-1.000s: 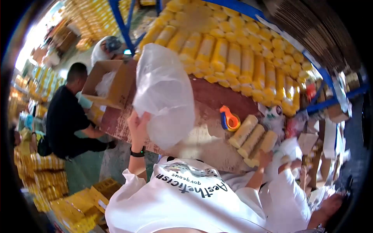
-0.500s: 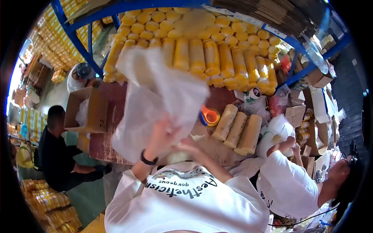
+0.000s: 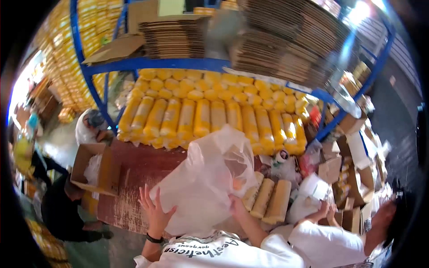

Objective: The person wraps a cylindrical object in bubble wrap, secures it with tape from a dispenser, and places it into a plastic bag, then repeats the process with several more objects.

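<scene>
A large, thin, translucent white plastic bag (image 3: 192,183) is held up over the table in front of my chest, its mouth puffed apart at the upper right. My right hand (image 3: 237,204) grips its lower right edge. At the bag's left side, my left hand (image 3: 156,209) has its fingers spread and holds nothing; a black band circles that wrist. Several pale yellow printed rolls (image 3: 277,202) lie side by side just right of my right hand. An orange shape shows faintly through the bag.
Yellow-wrapped rolls (image 3: 201,118) are stacked behind the reddish table (image 3: 138,161), beneath a blue rack (image 3: 156,64) loaded with flattened cardboard (image 3: 172,38). An open carton (image 3: 111,172) stands at left. A co-worker in a white shirt (image 3: 328,243) works close on my right; other people sit at left.
My view has tilted up, bringing the rack's cardboard into sight. The bag was blurred in motion and is now steadier and spread wider. My left hand has moved left, away from my right hand.
</scene>
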Available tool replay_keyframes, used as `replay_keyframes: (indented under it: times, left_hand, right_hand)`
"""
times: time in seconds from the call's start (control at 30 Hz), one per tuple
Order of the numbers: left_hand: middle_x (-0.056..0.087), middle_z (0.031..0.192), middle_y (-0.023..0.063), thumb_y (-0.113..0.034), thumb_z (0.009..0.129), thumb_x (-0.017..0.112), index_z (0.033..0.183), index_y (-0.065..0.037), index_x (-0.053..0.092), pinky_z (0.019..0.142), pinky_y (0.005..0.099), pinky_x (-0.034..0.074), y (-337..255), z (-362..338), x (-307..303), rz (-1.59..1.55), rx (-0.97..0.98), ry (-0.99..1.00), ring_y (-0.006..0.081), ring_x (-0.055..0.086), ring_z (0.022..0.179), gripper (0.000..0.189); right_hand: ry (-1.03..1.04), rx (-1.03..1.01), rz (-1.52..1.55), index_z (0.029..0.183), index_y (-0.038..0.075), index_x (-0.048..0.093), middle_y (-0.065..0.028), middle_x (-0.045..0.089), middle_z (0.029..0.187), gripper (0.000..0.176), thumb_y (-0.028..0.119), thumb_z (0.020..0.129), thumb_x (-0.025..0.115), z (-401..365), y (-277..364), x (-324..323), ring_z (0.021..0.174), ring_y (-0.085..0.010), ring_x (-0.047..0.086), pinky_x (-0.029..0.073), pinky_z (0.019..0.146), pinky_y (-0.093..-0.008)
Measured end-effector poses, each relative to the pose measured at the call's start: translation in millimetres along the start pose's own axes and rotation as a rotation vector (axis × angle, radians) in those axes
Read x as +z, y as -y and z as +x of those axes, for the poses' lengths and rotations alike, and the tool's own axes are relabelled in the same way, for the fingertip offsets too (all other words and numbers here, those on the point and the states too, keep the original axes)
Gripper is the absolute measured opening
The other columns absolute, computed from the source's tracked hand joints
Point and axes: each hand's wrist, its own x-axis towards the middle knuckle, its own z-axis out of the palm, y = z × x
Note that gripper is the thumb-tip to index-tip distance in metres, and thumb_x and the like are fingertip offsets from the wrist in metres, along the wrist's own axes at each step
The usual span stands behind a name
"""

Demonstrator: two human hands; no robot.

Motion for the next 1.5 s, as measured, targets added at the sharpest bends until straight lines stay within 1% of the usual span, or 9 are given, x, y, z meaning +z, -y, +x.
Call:
replay_keyframes:
  times: [0.1,0.17,0.3,0.63,0.77,0.97,1.17,1.23,1.5]
  left_hand:
    - [0.023,0.144,0.0248,-0.033,0.055,0.084,0.136,-0.007,0.037,0.108,0.0428,0.025,49.7,-7.8,34.7,-0.582,-0.031,0.149,0.0379,0.02,0.135,0.097]
    - [0.047,0.129,0.018,-0.025,0.06,0.081,0.13,-0.003,0.043,0.099,0.0396,0.038,9.4,-0.7,35.8,-0.685,-0.01,0.672,0.0315,0.045,0.12,0.083]
    - [0.064,0.102,0.0131,-0.02,0.065,0.076,0.112,-0.005,0.059,0.078,0.0364,0.05,-7.5,-7.1,56.8,-0.73,0.33,0.713,0.0296,0.063,0.089,0.052]
    - [0.062,0.103,0.012,0.001,0.067,0.065,0.095,-0.003,0.066,0.08,0.0348,0.047,78.0,-33.2,24.8,-0.613,-0.342,-0.459,0.0281,0.059,0.095,0.028]
    - [0.061,0.097,0.0133,0.006,0.061,0.06,0.09,-0.003,0.067,0.08,0.0373,0.047,99.4,-74.5,7.9,-0.347,-0.13,-0.345,0.0309,0.059,0.093,0.031]
    - [0.062,0.097,0.0075,0.008,0.06,0.054,0.087,-0.007,0.069,0.074,0.0378,0.047,32.8,-124.3,-23.1,-0.146,-0.249,0.129,0.0291,0.059,0.091,0.034]
    - [0.06,0.094,0.0057,0.004,0.065,0.054,0.079,-0.008,0.069,0.07,0.035,0.047,-48.4,-203.1,-72.4,-0.356,-0.281,-0.257,0.0273,0.059,0.087,0.023]
    - [0.059,0.092,0.0069,-0.002,0.07,0.06,0.077,-0.005,0.064,0.072,0.0318,0.047,-45.1,-229.8,-70.4,-0.437,-0.227,-0.513,0.0255,0.059,0.087,0.009]
    - [0.058,0.09,0.0091,-0.002,0.074,0.06,0.086,-0.004,0.059,0.076,0.0313,0.046,-21.1,-303.4,-114.4,-0.446,-0.335,-1.003,0.0261,0.059,0.089,0.012]
  right_hand:
    - [0.081,0.117,-0.127,0.114,0.004,0.055,-0.0102,0.06,0.109,0.034,0.017,0.084,0.055,-7.0,-18.1,23.8,0.095,-0.0225,0.059,0.048,0.088,-0.0431]
    - [0.155,0.233,-0.233,0.115,0.004,0.054,-0.0101,0.059,0.11,0.034,0.017,0.084,0.055,-13.3,-35.3,35.1,0.095,-0.022,0.059,0.048,0.087,-0.0426]
    - [0.248,0.343,-0.434,0.117,0.004,0.053,-0.0098,0.059,0.11,0.036,0.017,0.084,0.055,-23.6,-58.4,51.9,0.096,-0.0212,0.059,0.048,0.086,-0.0415]
    - [0.215,-0.07,-0.723,0.117,0.005,0.054,-0.0062,0.06,0.109,0.034,0.015,0.085,0.055,11.0,-35.3,74.8,0.098,-0.016,0.056,0.048,0.078,-0.034]
    - [0.012,-0.269,-0.697,0.117,0.008,0.055,-0.0065,0.055,0.113,0.034,0.015,0.084,0.059,11.5,-15.0,41.5,0.103,-0.0158,0.053,0.049,0.076,-0.0351]
    - [0.413,-0.569,-1.149,0.141,0.015,0.029,-0.0055,0.035,0.14,0.072,0.03,0.081,0.065,17.9,-15.4,55.0,0.122,-0.0231,0.041,0.037,0.095,-0.0455]
    - [1.308,-0.139,-1.537,0.139,-0.001,0.03,-0.0138,0.035,0.139,0.089,0.019,0.066,0.077,9.8,-79.6,88.4,0.127,-0.0239,0.033,0.026,0.106,-0.0366]
    - [1.522,0.353,-1.38,0.135,-0.004,0.034,-0.0139,0.041,0.133,0.088,0.019,0.064,0.081,-28.0,-113.1,111.2,0.121,-0.0251,0.04,0.032,0.102,-0.0365]
    - [1.166,0.223,-1.668,0.123,-0.001,0.05,-0.0114,0.054,0.119,0.065,0.006,0.066,0.08,-108.7,-237.0,129.5,0.109,-0.0224,0.05,0.041,0.095,-0.0344]
